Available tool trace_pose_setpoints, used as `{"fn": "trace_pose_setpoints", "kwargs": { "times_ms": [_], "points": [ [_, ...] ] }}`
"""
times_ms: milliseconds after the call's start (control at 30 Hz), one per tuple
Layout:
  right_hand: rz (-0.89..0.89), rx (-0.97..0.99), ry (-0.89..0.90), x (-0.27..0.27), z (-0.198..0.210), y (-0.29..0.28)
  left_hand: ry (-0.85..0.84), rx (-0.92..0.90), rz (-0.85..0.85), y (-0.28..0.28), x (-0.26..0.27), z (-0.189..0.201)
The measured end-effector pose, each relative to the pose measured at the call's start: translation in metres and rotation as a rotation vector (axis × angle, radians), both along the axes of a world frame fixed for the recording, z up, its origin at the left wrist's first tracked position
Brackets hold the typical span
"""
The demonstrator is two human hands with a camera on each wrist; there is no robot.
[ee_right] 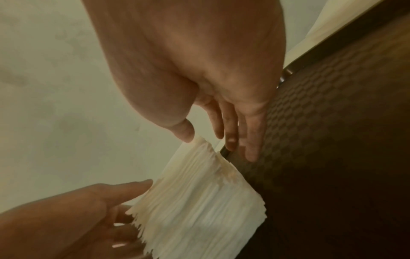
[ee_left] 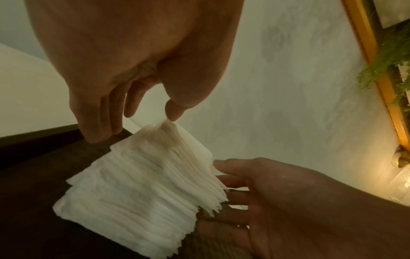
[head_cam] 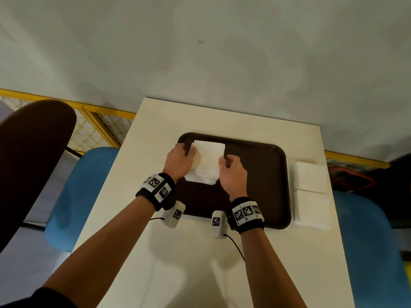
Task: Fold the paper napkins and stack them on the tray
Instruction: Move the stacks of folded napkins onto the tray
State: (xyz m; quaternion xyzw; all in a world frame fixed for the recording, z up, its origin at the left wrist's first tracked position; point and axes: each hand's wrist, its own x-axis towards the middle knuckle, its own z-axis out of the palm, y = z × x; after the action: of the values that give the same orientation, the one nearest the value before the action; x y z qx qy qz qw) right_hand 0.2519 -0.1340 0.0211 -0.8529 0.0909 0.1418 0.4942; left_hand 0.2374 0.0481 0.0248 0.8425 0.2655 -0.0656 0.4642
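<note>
A thick stack of white folded napkins [head_cam: 209,161] lies on the left part of a dark brown tray [head_cam: 262,174]. My left hand [head_cam: 180,158] is at the stack's left side and my right hand [head_cam: 231,167] at its right side. In the left wrist view the left hand [ee_left: 133,112] has straight fingers pointing down at the tray [ee_left: 33,175], with the thumb tip touching the stack's [ee_left: 137,192] top corner. In the right wrist view the right hand [ee_right: 219,140] does the same on the other side of the stack [ee_right: 199,206], its fingers reaching the tray [ee_right: 332,140].
Two piles of white unfolded napkins [head_cam: 310,176] [head_cam: 311,210] lie on the white table [head_cam: 178,263], right of the tray. Blue chairs [head_cam: 82,196] [head_cam: 367,241] flank the table. A brown chair back [head_cam: 33,163] and a yellow mesh fence [head_cam: 100,127] stand at the left.
</note>
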Motion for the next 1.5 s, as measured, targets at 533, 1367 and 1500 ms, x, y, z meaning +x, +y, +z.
{"fn": "trace_pose_setpoints", "kwargs": {
  "times_ms": [533, 1367, 1500],
  "points": [
    [0.182, -0.038, 0.104, -0.014, -0.004, 0.016, 0.038, -0.119, -0.074, -0.017, -0.011, -0.015],
    [0.001, -0.194, -0.223, -0.055, 0.054, -0.213, -0.463, -0.03, -0.125, -0.187, -0.076, 0.058],
    [-0.083, -0.276, -0.201, -0.056, 0.042, -0.278, -0.388, -0.027, -0.22, -0.249, -0.079, 0.036]
  ]
}}
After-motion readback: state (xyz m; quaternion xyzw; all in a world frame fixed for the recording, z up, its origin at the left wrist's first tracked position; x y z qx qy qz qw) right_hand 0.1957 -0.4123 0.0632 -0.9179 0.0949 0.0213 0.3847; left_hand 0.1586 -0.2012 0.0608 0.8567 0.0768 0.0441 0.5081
